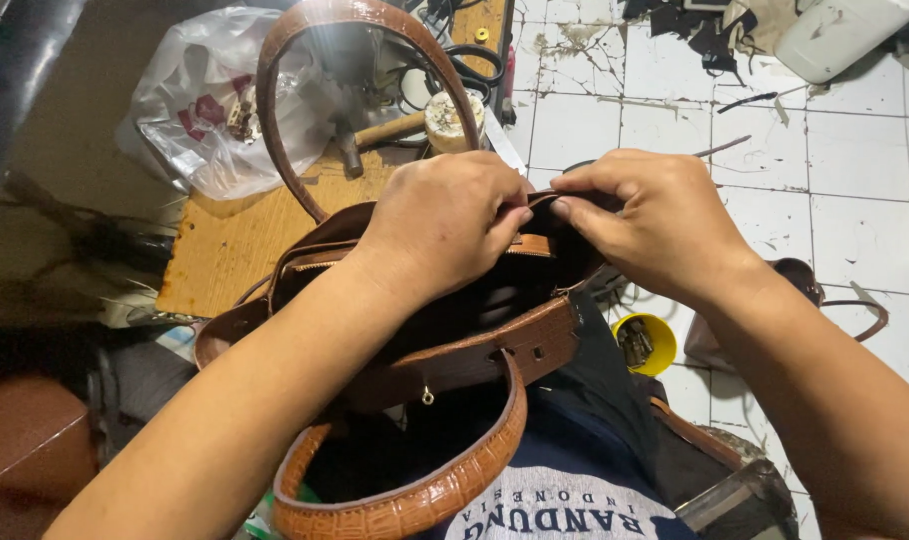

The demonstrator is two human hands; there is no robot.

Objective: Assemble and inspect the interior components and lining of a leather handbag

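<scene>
Both hands, left (445,225) and right (655,225), pinch the bag (475,340) rim between them, steadying its open mouth. Its handle (355,90) arches beyond them.

I see the handbag (445,350) near, in the person's lap, with the left hand (445,225) and the right hand (655,225) side by side on its far rim. Beyond it to the left lies a wooden board (235,240); a plastic bag (210,105) rests on its far end, with a hammer (380,135) just to the bag's right. Right of the handbag, a small cup (647,343) stands on the tiled floor (835,160).
</scene>
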